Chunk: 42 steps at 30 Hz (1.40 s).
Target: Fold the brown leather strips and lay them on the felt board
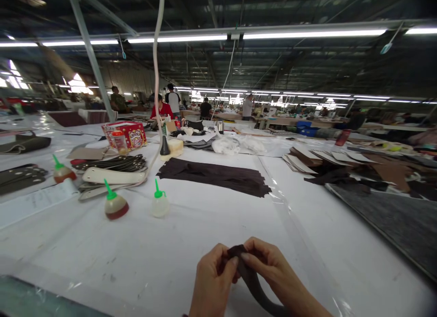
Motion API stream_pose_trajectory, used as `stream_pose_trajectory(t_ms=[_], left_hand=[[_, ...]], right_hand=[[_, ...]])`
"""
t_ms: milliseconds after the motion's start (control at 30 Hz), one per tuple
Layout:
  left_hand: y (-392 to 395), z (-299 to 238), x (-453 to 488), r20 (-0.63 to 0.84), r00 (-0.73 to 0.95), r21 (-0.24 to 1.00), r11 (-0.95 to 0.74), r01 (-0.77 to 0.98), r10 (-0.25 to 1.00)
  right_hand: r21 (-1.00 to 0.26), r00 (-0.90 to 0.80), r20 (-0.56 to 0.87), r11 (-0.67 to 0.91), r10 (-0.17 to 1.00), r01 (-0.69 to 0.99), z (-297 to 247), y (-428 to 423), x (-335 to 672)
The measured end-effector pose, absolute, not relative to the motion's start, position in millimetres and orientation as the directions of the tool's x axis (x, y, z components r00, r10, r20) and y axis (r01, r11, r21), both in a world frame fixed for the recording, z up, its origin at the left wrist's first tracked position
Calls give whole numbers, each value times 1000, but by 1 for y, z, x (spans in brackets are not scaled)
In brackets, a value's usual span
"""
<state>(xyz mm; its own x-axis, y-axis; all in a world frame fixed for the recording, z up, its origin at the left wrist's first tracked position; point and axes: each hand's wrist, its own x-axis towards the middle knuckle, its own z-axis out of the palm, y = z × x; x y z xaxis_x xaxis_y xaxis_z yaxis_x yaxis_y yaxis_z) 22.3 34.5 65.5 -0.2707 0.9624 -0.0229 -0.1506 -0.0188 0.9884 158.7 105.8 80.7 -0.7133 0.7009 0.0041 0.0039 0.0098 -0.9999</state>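
Near the front edge of the white table [191, 244], my left hand [214, 277] and my right hand [273, 269] come together over a dark brown strip [251, 283]. Both pinch it at its upper end, thumbs on top. From there the strip curves down to the right, beneath my right hand, and leaves the frame at the bottom. Whether it is leather or fabric, I cannot tell. Beyond my hands lies a flat pile of similar dark brown strips [213, 176].
Left of the pile stand green-tipped squeeze bottles, one clear [160, 203] and one with reddish-brown liquid [116, 205]. Behind them are stacked dark straps [116, 163] and a red box [129, 134]. A dark grey board [385, 226] and brown pieces [392, 171] lie right. A hose [156, 57] hangs down.
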Motion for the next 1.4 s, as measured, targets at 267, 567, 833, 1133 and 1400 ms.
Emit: stream_pose_trajectory(t_ms=[267,567,833,1133,1400], left_hand=[[20,62,-5,-62,-321,988,13,-154,945],[26,54,11,-70,-198,973,23,-229,978],[20,52,-4,-175,-280,959,99,-265,944],[23,41,9,-157,-154,949,106,-297,975],[12,40,1,-172,-183,940,106,-324,968]], right_hand=[[-972,-616,-21,127,788,196,77,113,166],[-988,-713,-40,81,700,134,80,99,154],[-968,-668,-50,128,743,214,78,103,160],[-974,-716,-41,133,697,185,71,99,156],[-956,-673,-24,179,739,231,76,101,157]])
